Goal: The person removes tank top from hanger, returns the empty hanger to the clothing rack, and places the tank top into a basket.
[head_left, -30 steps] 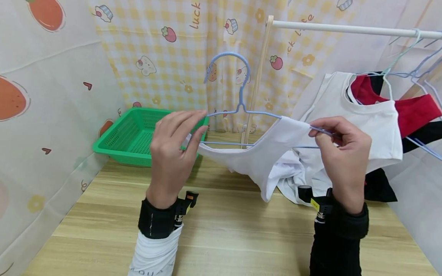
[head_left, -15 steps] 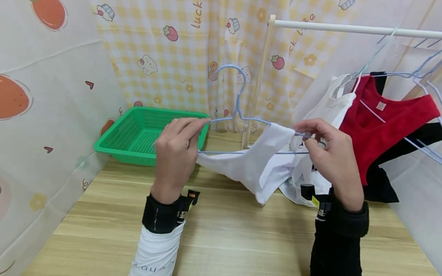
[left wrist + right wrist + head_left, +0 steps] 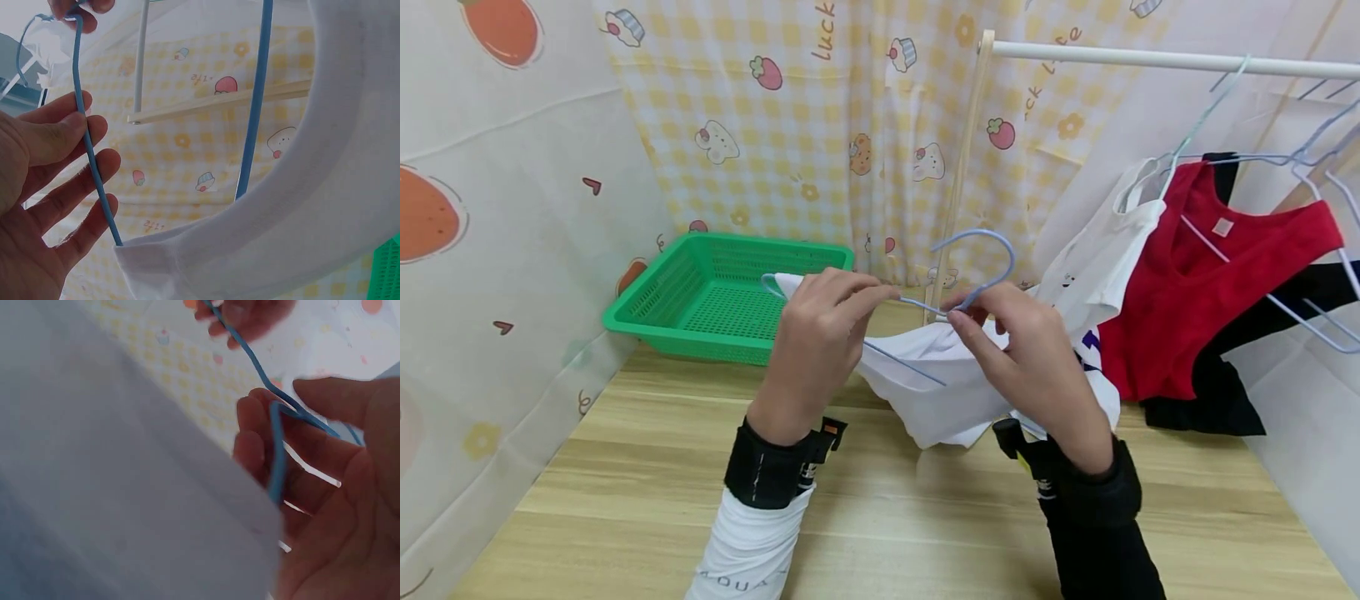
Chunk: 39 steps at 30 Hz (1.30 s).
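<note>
A white sleeveless top (image 3: pixel 925 408) hangs on a thin blue clothes hanger (image 3: pixel 1012 257), low over the table. My left hand (image 3: pixel 820 350) pinches one arm of the hanger; in the left wrist view its thumb lies on the wire (image 3: pixel 95 169), just above the garment's strap. At the hanger's neck, below the hook, my right hand (image 3: pixel 1033 367) grips the wire between thumb and fingers. The right wrist view shows the neck (image 3: pixel 294 407) at those fingers, with white cloth across the left side. The hook tilts up, its open end toward the left.
A green basket (image 3: pixel 700 341) stands at the back left of the wooden table (image 3: pixel 887 533). To the right, a rack with a white rail (image 3: pixel 1112 57) carries a red top (image 3: pixel 1187 275), a white top (image 3: pixel 1097 250) and black garments on hangers.
My right hand has shifted left from the hanger's right arm to its neck. The hanger has turned and its hook has come lower. The white top on the rack has swung round, baring the red one.
</note>
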Available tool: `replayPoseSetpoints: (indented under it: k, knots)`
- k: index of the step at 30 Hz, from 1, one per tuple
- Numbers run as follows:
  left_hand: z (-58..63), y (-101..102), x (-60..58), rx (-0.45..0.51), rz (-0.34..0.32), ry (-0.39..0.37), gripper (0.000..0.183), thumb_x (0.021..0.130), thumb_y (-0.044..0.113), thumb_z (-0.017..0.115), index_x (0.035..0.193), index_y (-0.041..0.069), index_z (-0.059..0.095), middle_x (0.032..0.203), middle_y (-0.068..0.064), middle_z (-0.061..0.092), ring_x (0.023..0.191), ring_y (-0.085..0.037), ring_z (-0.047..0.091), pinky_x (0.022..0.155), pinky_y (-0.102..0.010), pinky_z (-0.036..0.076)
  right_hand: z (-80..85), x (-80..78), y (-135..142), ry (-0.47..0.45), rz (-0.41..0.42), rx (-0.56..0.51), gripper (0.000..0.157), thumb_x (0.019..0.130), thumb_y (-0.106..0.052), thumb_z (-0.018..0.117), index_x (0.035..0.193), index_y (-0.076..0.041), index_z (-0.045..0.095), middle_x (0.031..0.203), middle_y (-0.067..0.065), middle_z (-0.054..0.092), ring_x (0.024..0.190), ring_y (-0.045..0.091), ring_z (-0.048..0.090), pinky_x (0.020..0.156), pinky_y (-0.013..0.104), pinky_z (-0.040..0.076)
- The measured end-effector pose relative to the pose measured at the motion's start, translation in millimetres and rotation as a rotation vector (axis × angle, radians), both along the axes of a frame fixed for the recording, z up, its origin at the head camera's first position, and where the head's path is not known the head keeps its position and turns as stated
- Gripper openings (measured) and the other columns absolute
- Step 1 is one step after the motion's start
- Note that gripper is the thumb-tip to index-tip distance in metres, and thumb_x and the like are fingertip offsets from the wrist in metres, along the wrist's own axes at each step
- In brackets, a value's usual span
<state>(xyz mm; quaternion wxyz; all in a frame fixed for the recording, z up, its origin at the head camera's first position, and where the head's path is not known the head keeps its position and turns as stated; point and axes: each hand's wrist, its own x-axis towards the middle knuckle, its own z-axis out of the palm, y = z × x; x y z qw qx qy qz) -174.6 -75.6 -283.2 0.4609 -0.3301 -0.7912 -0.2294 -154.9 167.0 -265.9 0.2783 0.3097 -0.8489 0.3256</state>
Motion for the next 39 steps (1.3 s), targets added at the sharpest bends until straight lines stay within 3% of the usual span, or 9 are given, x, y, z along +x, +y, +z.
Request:
replayPoseSetpoints:
  k: [5,12,17,21,24,28,31,35,39]
  knots:
    - [0.1,-1,0.9,-0.014,-0.004,-0.013,0.019,0.097,-0.006,0.076,0.108,0.006,0.085,0.102,-0.011,0.08,0.094,-0.029,0.072,0.083,-0.041,0.058,-1.9,1.2,-7,-0.049,-0.027,-0.053,0.011,0.103,-0.006,0.073,0.112,-0.006,0.078,0.089,0.0,0.078,0.081,0.012,0.064,0.071,0.024,0.046]
    - [2.0,-4,-0.2,0.035,-0.026,-0.031,0.016,0.101,0.009,0.077,0.115,0.004,0.082,0.108,-0.013,0.08,0.102,-0.031,0.073,0.092,-0.048,0.057,-0.4,-1.7,-3,-0.128,-0.045,-0.192,0.011,0.102,-0.007,0.073,0.111,-0.006,0.079,0.101,0.006,0.08,0.091,0.013,0.071,0.083,0.012,0.051]
    - [3.1,-20,-1.6,0.13,0.055,-0.134,0.029,0.101,0.017,0.078,0.125,0.001,0.078,0.122,-0.019,0.077,0.12,-0.04,0.066,0.104,-0.056,0.051,3.4,-3.0,4,-0.167,-0.035,-0.301,0.007,0.102,0.002,0.069,0.105,0.001,0.076,0.105,0.007,0.079,0.091,0.008,0.072,0.088,0.012,0.055]
    - [2.8,-34,-3.0,0.189,0.087,-0.22,0.029,0.099,0.015,0.079,0.125,0.002,0.079,0.122,-0.019,0.078,0.12,-0.04,0.066,0.108,-0.059,0.048,6.9,-1.7,9,-0.206,0.0,-0.39,0.006,0.102,0.007,0.067,0.105,0.007,0.073,0.102,-0.007,0.076,0.09,0.004,0.07,0.088,0.014,0.057]
    - [2.8,-41,-3.9,0.236,0.042,-0.249,0.025,0.097,0.011,0.08,0.121,0.003,0.082,0.117,-0.017,0.08,0.112,-0.036,0.07,0.101,-0.052,0.053,9.3,0.1,11,-0.244,0.013,-0.419,0.009,0.103,0.006,0.066,0.109,0.008,0.072,0.101,-0.012,0.074,0.092,0.007,0.071,0.089,0.016,0.057]
    - [3.0,-46,-5.1,0.296,-0.044,-0.241,0.023,0.095,0.007,0.081,0.117,0.004,0.084,0.113,-0.016,0.081,0.105,-0.031,0.076,0.089,-0.025,0.057,12.0,2.7,15,-0.296,-0.008,-0.423,0.013,0.107,-0.003,0.065,0.114,0.005,0.071,0.103,-0.003,0.075,0.094,0.011,0.072,0.09,0.017,0.057]
    - [4.9,-50,-4.7,0.348,-0.091,-0.208,0.021,0.095,0.002,0.08,0.115,0.002,0.084,0.112,-0.017,0.081,0.101,-0.029,0.078,0.088,-0.012,0.054,13.5,4.2,19,-0.335,-0.008,-0.462,0.013,0.109,-0.01,0.064,0.113,0.001,0.071,0.104,0.003,0.074,0.095,0.014,0.071,0.09,0.019,0.056]
    - [8.4,-54,-2.0,0.489,-0.089,-0.153,0.017,0.096,-0.001,0.078,0.112,-0.001,0.084,0.109,-0.019,0.082,0.099,-0.014,0.079,0.089,-0.012,0.056,15.2,5.8,24,-0.362,0.049,-0.581,0.011,0.109,-0.013,0.064,0.11,-0.003,0.071,0.107,0.006,0.072,0.097,0.019,0.069,0.091,0.022,0.054]
    - [13.0,-58,2.5,0.725,-0.074,-0.112,0.014,0.099,-0.001,0.075,0.11,-0.003,0.084,0.102,-0.016,0.082,0.086,-0.001,0.073,0.078,-0.014,0.055,16.2,7.8,26,-0.351,0.107,-0.691,0.011,0.108,-0.009,0.065,0.113,-0.002,0.071,0.106,0.009,0.072,0.095,0.02,0.069,0.089,0.023,0.055]
